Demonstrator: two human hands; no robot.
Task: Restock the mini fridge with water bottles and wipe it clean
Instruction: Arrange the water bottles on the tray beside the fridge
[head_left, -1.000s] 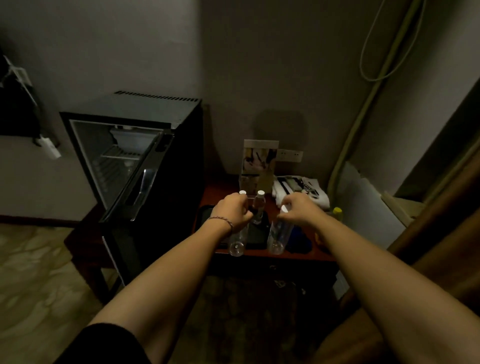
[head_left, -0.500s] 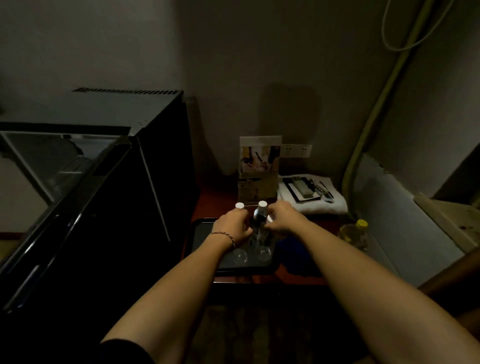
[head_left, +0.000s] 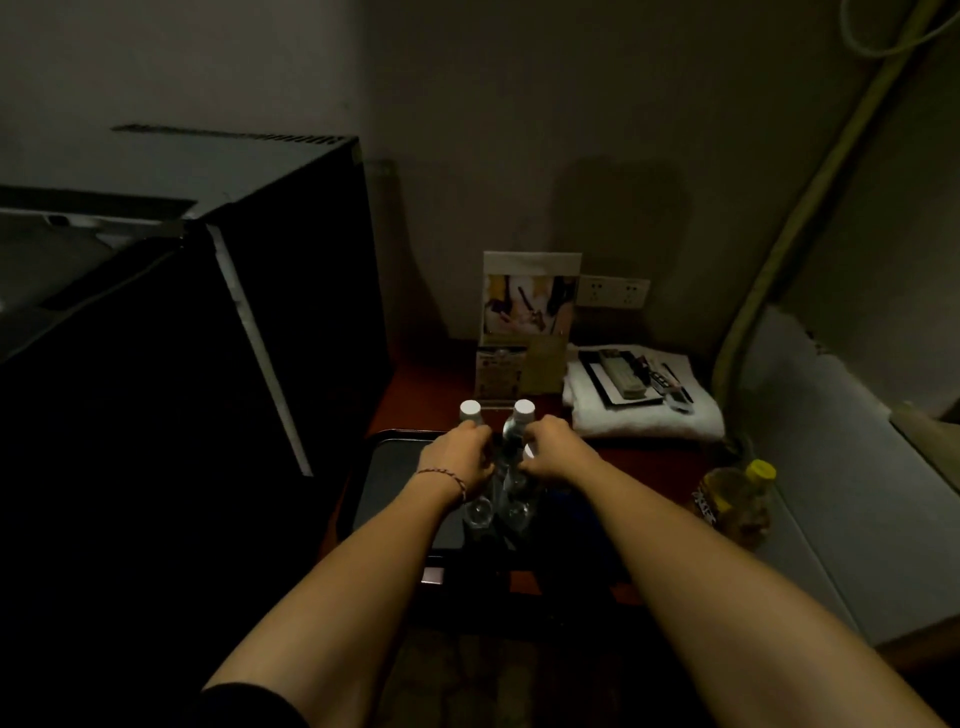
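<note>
Three clear water bottles with white caps stand on a dark tray (head_left: 395, 499) on a low reddish table. My left hand (head_left: 460, 457) grips the neck of the left bottle (head_left: 470, 413). My right hand (head_left: 553, 449) grips another bottle (head_left: 519, 506) whose cap peeks out at my fingers. A third bottle (head_left: 519, 423) stands between and behind my hands, untouched. The black mini fridge (head_left: 218, 312) fills the left, its door (head_left: 130, 389) swung open toward me and hiding the inside.
A folded white towel (head_left: 644, 415) with a remote and small items lies at the back right. A card stand (head_left: 524, 332) sits against the wall by a socket plate (head_left: 613, 292). A yellow-capped bottle (head_left: 737, 501) stands right of the table.
The view has moved closer and rightward, so the fridge's inside is out of sight. Both hands came together over the tray, and the bottles they hold now rest lower on it.
</note>
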